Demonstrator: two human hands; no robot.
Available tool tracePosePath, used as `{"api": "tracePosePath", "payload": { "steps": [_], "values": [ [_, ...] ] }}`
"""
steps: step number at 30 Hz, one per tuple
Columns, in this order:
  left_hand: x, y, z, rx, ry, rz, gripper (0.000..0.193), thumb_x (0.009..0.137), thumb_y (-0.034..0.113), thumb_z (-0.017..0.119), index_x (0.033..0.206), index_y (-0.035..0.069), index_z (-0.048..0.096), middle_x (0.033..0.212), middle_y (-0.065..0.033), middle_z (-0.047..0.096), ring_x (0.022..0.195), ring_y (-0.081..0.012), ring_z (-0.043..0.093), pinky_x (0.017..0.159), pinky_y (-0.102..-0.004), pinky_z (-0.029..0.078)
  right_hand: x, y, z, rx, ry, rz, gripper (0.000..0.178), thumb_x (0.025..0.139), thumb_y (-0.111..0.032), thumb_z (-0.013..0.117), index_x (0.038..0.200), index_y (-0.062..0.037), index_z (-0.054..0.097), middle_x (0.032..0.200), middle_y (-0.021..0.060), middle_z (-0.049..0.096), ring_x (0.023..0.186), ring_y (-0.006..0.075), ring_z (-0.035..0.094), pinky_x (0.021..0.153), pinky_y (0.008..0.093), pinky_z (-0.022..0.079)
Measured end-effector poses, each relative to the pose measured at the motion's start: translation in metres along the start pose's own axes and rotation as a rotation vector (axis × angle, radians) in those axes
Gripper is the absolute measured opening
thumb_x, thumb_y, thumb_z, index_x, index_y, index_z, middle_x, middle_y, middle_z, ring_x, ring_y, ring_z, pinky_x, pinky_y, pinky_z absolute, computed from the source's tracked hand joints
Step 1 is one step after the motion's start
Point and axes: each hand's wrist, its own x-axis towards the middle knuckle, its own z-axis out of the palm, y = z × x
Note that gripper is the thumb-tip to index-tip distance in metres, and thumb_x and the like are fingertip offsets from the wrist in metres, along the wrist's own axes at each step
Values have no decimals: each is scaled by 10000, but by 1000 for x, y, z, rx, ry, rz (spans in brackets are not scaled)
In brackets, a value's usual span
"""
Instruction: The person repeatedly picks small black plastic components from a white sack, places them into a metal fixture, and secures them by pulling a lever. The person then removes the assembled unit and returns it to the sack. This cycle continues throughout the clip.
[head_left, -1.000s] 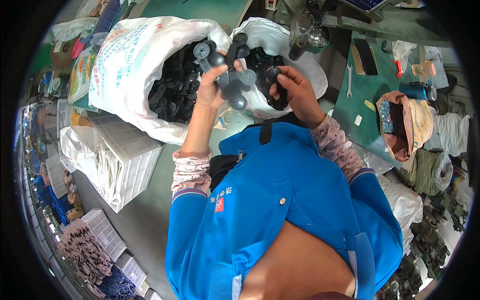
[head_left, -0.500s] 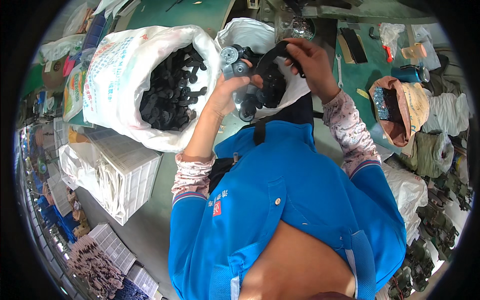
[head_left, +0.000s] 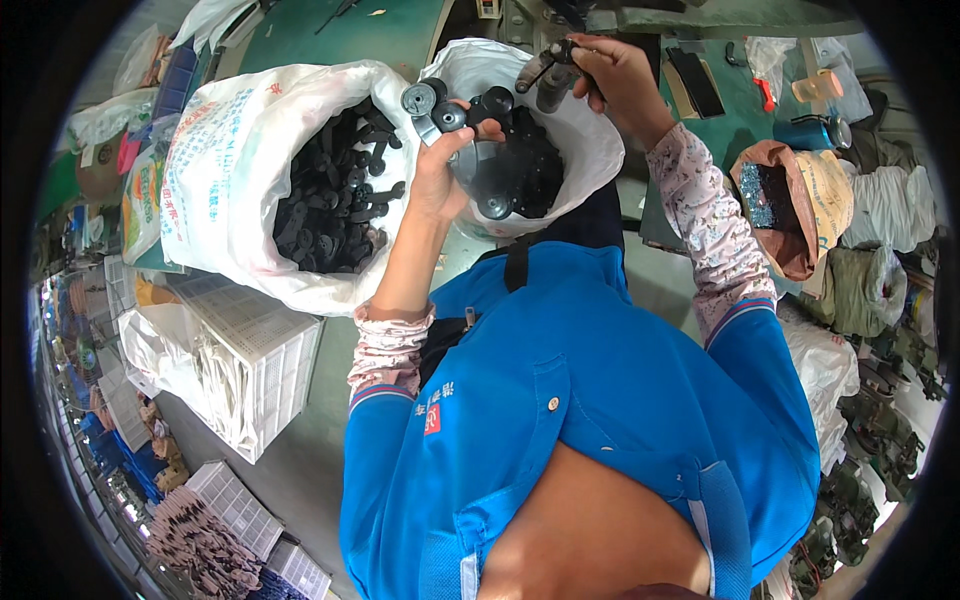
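My left hand is closed around several black plastic parts with round, wheel-like ends, above the mouth of the middle white bag. More dark parts lie inside that bag. Farther off and to the right, my right hand pinches a dark elongated part over the bag's far rim; its outline is blurred. To the left, a large white woven bag gapes open, full of black parts with rounded ends.
At the right stands a brown paper bag with small shiny pieces, beside a blue cylindrical container. Dark machinery borders the far edge. A white crate with pale strips sits lower left.
My right hand has drawn away from the left, moving farther out with the dark part. My left hand has shifted slightly left, still gripping the black parts.
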Motion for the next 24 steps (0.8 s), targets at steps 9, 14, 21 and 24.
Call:
{"api": "tracePosePath", "payload": {
  "steps": [9,14,21,24],
  "values": [
    [6,-2,13,212,-18,102,323,785,59,561,1093,53,463,923,-155,638,875,-249,618,820,-362,496,-76,26,47,243,-282,452,719,860,-451,592,1325,12,297,945,190,598,687,210,661,516,268,545],
    [9,-8,21,271,-19,67,317,798,35,540,1103,41,453,937,-154,635,878,-239,618,804,-344,503,-72,39,52,388,-304,415,548,816,-230,697,1221,14,420,944,131,606,769,181,645,608,279,547],
    [19,-14,19,212,29,71,351,795,68,541,1126,42,428,952,-177,633,901,-261,615,759,-360,521,-73,45,42,632,-284,474,421,832,-56,619,1208,10,441,1071,120,587,907,187,624,803,326,506],
    [22,-13,18,186,35,72,358,800,88,533,1136,58,415,975,-193,625,906,-277,614,739,-376,532,-78,47,37,706,-315,523,403,839,-37,577,1214,16,439,1091,129,583,907,197,624,781,310,502]
  ]
}}
